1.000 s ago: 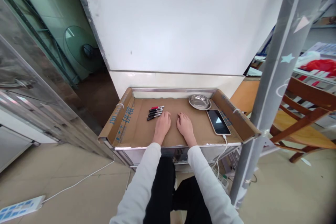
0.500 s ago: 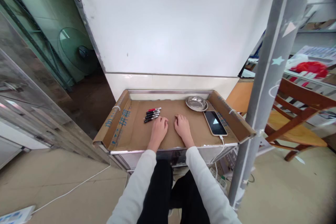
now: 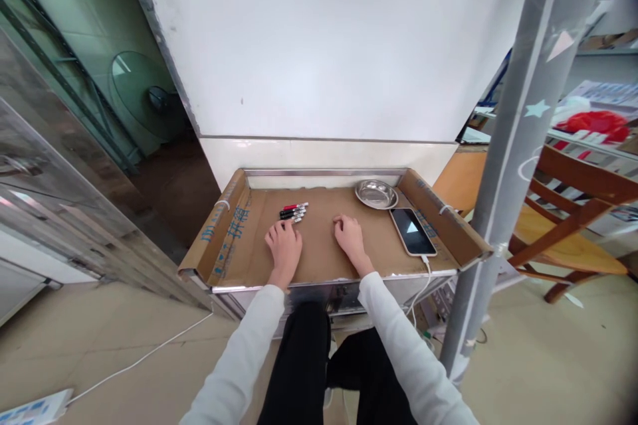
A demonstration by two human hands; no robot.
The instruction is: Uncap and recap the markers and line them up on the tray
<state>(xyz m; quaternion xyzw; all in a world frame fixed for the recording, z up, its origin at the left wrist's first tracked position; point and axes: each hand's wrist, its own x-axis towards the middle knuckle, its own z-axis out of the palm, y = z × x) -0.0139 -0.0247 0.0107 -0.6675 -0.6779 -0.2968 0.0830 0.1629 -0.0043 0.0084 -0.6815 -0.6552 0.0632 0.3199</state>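
Observation:
A small row of pens [image 3: 294,211], one with a red cap and the others black, lies on a cardboard-lined metal table [image 3: 319,259]. My left hand [image 3: 284,246] rests on the cardboard just below the pens, fingers spread and reaching their near ends, holding nothing that I can see. My right hand [image 3: 349,236] lies flat and open on the cardboard to the right, apart from any object. Both arms wear white sleeves.
A round steel bowl [image 3: 376,194] sits at the back right of the table. A phone [image 3: 413,231] on a charging cable lies near the right cardboard flap. A grey pole [image 3: 503,166] and a wooden chair [image 3: 573,212] stand to the right. A power strip [image 3: 34,406] lies on the floor.
My left hand has slid left and now sits under the pens, covering the nearest one. My right hand has stayed in place. The camera has shifted a little.

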